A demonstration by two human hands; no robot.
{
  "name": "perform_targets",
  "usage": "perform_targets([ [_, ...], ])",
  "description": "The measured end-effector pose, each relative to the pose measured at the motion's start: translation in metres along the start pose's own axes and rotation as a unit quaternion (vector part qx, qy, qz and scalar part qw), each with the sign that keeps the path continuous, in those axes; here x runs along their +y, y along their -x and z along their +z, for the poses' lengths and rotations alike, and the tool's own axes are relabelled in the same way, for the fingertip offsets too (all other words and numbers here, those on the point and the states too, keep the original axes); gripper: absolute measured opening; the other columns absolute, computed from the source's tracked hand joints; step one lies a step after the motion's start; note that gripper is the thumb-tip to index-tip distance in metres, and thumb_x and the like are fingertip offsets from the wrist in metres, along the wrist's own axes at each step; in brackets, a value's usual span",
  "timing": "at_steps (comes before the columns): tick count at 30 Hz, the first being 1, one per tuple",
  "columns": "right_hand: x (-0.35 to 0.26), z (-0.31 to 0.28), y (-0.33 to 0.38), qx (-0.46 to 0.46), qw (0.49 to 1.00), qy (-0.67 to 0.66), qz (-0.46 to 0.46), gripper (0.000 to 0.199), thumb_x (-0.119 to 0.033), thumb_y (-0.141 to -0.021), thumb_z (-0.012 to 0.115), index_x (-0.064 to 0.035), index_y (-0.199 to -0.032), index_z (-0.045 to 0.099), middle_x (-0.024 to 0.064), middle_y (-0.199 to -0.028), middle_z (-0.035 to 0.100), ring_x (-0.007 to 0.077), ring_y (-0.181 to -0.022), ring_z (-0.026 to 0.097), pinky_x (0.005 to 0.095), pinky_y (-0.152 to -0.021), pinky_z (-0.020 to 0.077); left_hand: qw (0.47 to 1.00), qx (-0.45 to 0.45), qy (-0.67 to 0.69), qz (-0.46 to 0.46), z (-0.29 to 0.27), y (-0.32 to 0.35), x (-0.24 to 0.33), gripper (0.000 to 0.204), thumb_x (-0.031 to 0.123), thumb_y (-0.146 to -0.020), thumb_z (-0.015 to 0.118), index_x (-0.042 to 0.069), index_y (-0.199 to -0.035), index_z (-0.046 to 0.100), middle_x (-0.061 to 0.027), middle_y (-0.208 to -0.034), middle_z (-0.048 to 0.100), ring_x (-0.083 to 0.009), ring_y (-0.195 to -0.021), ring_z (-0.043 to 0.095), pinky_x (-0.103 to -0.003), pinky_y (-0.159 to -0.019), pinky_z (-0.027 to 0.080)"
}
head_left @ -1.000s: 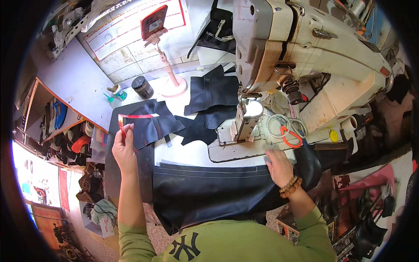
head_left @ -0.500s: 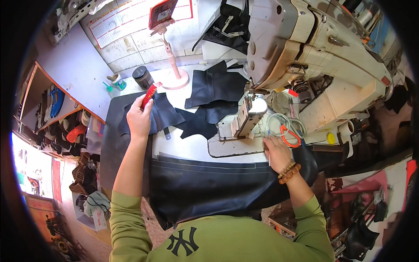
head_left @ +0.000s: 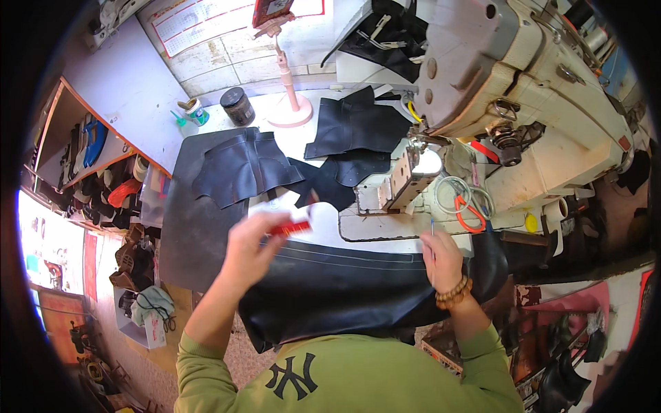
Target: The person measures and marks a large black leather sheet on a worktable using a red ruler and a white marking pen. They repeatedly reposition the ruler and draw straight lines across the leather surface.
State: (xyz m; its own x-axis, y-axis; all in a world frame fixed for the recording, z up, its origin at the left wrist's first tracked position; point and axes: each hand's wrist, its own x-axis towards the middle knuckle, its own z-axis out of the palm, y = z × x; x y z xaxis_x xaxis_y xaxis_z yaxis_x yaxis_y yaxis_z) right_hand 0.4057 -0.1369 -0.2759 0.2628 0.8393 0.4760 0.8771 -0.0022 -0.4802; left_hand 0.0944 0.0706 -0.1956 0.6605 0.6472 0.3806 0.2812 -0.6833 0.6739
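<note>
My left hand [head_left: 248, 249], blurred by motion, is closed on a small red oblong object [head_left: 292, 228] above the near part of the white table. Its exact kind is hard to make out. Near the sewing machine bed, my right hand [head_left: 444, 258] grips a slim pen-like stick [head_left: 432, 226] with a bluish tip. Beneath both hands, a large black leather sheet [head_left: 330, 289] with pale lines along its far edge hangs toward my lap. A seamed black leather piece [head_left: 231, 168] lies on the dark mat [head_left: 196, 241]. More black leather pieces [head_left: 358, 127] lie farther back.
The sewing machine [head_left: 509, 76] rises at the right. Orange-handled scissors [head_left: 469, 215] and a coiled pale cord [head_left: 451, 189] lie by its bed. A dark jar [head_left: 237, 107], a small can [head_left: 197, 113] and a pink stand [head_left: 289, 113] are at the back.
My left hand has come down and right, off the leather piece, with the red object. My right hand now grips the stick, near where it rested by the scissors. The view has shifted slightly.
</note>
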Motion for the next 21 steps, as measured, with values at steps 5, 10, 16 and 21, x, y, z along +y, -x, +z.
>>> perform_targets([
  [5,-0.062,0.001,0.001,-0.020,0.973,-0.218,-0.077,0.047,-0.023,-0.083,0.079,-0.0041,-0.120,0.058,0.0180,-0.120,0.064,0.0365,-0.105,0.063,0.0415,-0.091,0.0514,0.982,-0.164,0.075,0.063,0.015,0.027,0.036,0.037,0.007,-0.075,0.078,0.008,-0.111,0.069,-0.0093,-0.090,0.068,-0.0275,-0.078,0.067,-0.036,-0.070,0.054],
  [10,-0.105,0.015,-0.013,-0.147,0.896,-0.419,-0.029,0.048,-0.021,-0.086,0.077,0.0012,-0.123,0.056,0.0180,-0.117,0.061,0.0267,-0.093,0.065,0.0324,-0.082,0.0529,0.978,-0.181,0.003,0.106,0.040,0.028,0.041,0.034,0.019,-0.077,0.078,0.011,-0.109,0.068,-0.0036,-0.079,0.063,-0.0246,-0.072,0.064,-0.036,-0.063,0.051],
  [16,-0.103,0.011,-0.020,-0.152,0.929,-0.336,0.017,0.024,-0.010,-0.081,0.076,-0.0019,-0.099,0.063,0.0112,-0.089,0.060,0.0219,-0.069,0.059,0.0301,-0.063,0.0485,0.963,-0.215,-0.062,0.148,0.051,0.017,0.033,0.032,0.034,-0.082,0.074,0.013,-0.105,0.067,-0.0038,-0.075,0.060,-0.0239,-0.074,0.064,-0.036,-0.063,0.051],
  [21,-0.087,-0.002,-0.010,-0.096,0.943,-0.310,0.066,0.015,-0.008,-0.081,0.073,-0.0011,-0.086,0.061,0.0085,-0.076,0.054,0.0199,-0.063,0.053,0.0295,-0.059,0.0435,0.981,-0.172,-0.051,0.071,0.078,-0.022,-0.015,0.036,0.040,-0.088,0.068,0.008,-0.106,0.067,-0.0095,-0.094,0.067,-0.0298,-0.090,0.066,-0.041,-0.075,0.053],
])
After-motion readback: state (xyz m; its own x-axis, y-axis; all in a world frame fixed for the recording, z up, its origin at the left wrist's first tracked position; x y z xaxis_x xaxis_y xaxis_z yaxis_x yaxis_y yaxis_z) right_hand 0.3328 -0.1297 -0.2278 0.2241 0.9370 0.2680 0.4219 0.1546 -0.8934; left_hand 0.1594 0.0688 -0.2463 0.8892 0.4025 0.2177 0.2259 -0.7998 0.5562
